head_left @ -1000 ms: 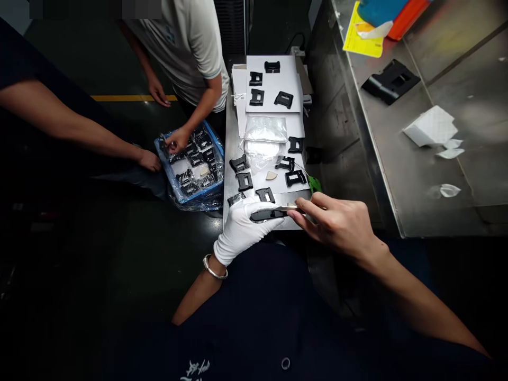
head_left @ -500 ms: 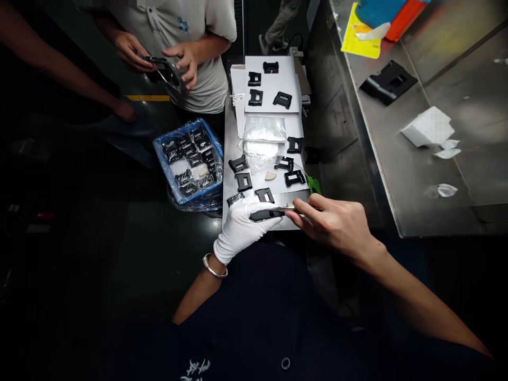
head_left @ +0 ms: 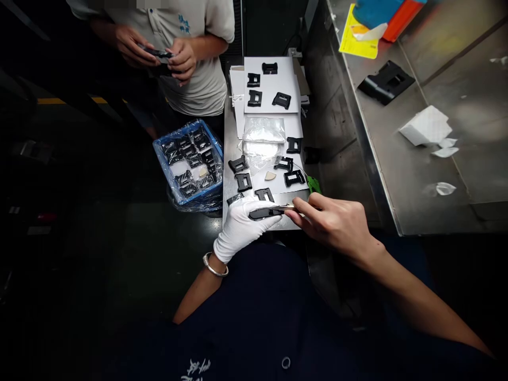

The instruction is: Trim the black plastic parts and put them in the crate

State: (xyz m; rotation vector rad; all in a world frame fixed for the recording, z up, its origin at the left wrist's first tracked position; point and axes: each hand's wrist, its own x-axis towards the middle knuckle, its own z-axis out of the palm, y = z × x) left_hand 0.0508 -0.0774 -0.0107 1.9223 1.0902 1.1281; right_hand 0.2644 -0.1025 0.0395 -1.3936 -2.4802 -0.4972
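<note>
My left hand (head_left: 241, 228), in a white glove, is closed round a black plastic part (head_left: 264, 212) above the near end of the narrow table. My bare right hand (head_left: 331, 222) pinches a thin blade-like tool (head_left: 289, 208), whose tip lies against the part's right end; most of the tool is hidden in the fingers. Just beyond my hands is a black plastic frame (head_left: 264, 194) on the table, with another frame (head_left: 243, 182) to its left. A beige wedge-shaped piece (head_left: 270, 176) lies among them.
A blue crate (head_left: 159, 151) of film-wrapped black parts stands left of the table. A co-worker's hands (head_left: 182, 61) hold a dark part beyond it. Clear plastic bags (head_left: 264, 135) and a green object (head_left: 314, 184) are on the table. On the right, a metal bench (head_left: 428, 190) bears a black part (head_left: 387, 82).
The co-worker's part has turned from face-on to nearly edge-on. Another person's arm at the left has left the lit area. My hands have barely moved.
</note>
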